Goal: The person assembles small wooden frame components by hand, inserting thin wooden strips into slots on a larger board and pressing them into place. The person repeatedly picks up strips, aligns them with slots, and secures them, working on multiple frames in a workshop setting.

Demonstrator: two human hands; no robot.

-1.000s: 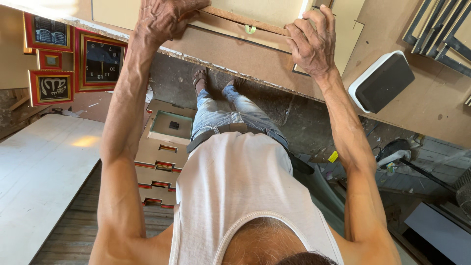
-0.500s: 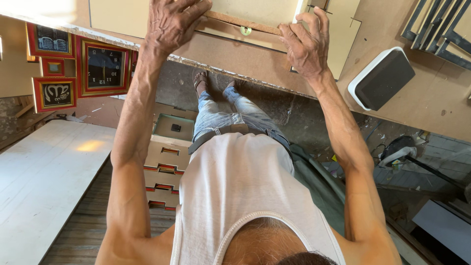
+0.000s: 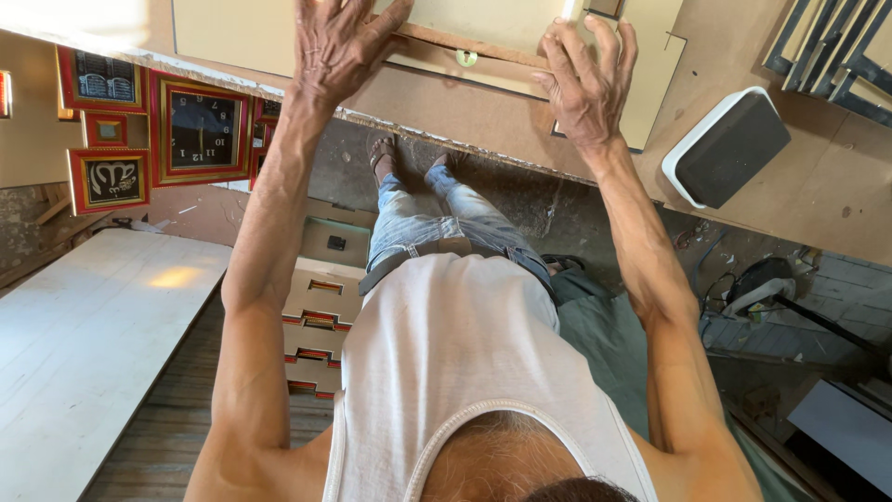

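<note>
A thin wooden frame (image 3: 483,45) with a pale board inside it lies on the brown workbench (image 3: 818,186) in front of me. My left hand (image 3: 342,46) lies over the frame's near bar, fingers spread and curled on it. My right hand (image 3: 585,84) grips the frame's right corner, fingers hooked over the edge. A small round ring (image 3: 466,58) sits on the frame between my hands. Below the bench I see my own white vest, jeans and sandalled feet.
A black pad with a white rim (image 3: 729,149) lies on the bench to the right, with dark metal frames (image 3: 827,46) beyond it. Red-and-gold framed pieces, one a clock (image 3: 200,130), stand at the left. A white panel (image 3: 84,344), stacked cut-out boards (image 3: 321,316) and a tool (image 3: 757,288) are on the floor.
Both hands have shifted slightly along the frame and sit a little nearer to me. My view has swung a bit, so the framed pieces show further right.
</note>
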